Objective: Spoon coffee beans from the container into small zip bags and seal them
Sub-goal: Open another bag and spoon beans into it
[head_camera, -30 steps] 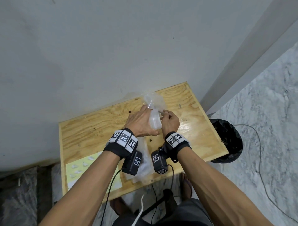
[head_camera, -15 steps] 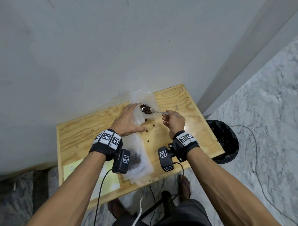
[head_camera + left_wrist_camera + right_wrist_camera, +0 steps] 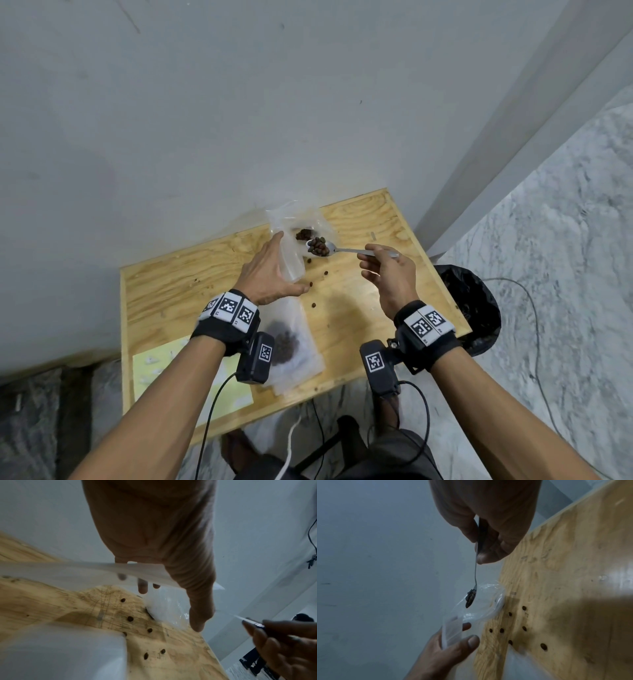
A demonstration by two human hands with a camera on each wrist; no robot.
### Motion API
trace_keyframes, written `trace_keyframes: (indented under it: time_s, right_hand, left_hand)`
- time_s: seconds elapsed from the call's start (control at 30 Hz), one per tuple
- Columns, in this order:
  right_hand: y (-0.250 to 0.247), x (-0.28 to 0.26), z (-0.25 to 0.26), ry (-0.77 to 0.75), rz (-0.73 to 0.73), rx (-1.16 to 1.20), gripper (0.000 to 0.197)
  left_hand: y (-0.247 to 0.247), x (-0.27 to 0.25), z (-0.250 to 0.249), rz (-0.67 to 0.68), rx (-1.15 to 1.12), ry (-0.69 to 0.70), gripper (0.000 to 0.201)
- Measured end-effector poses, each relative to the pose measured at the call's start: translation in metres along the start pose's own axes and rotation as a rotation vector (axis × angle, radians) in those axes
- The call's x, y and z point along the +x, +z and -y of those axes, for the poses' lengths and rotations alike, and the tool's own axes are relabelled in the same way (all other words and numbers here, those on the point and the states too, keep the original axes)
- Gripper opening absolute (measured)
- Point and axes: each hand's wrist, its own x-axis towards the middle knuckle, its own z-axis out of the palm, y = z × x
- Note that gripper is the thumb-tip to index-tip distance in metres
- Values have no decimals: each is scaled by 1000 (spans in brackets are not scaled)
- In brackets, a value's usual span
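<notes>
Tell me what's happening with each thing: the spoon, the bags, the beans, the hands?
Spoon: heaped with beans, held level over the table.
Small zip bag: empty, held upright.
Big clear bag: open, beans inside.
Filled bag: lying flat near the front edge, beans inside.
Loose beans: scattered on the table.
Left hand: holds the small zip bag.
Right hand: pinches the spoon handle.

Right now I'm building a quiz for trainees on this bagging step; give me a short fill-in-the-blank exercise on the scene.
1. The spoon is held by the ____ hand.
2. The spoon's bowl carries coffee ____.
3. The left hand holds a small zip ____.
4. Loose beans lie scattered on the wooden ____.

Missing words: right; beans; bag; table
</notes>
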Motion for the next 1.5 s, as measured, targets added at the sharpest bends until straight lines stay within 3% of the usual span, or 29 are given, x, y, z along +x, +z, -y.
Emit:
trace_keyframes:
  time_s: [0.47, 0.8, 0.9, 1.0, 1.13, 1.37, 1.5]
  right_hand:
    - [28, -30, 13, -143, 99, -250, 18]
    - [41, -48, 0, -588, 479, -719, 16]
    - [35, -52, 5, -578, 414, -618, 17]
    - [22, -52, 9, -565, 234, -520, 17]
    - [5, -44, -9, -585, 104, -578, 17]
    - [12, -11, -56, -772, 193, -784, 20]
    - [29, 7, -59, -839, 237, -895, 23]
  left_hand:
    - [8, -6, -4, -112, 56, 55, 99]
    - [9, -9, 1, -150, -38, 13, 97]
    - [11, -13, 10, -166, -58, 6, 97]
    - [10, -20, 18, -197, -97, 0, 94]
    - [7, -32, 28, -221, -146, -38, 92]
    - [7, -34, 44, 19, -77, -159, 103]
    - [7, -23, 48, 146, -150, -197, 127]
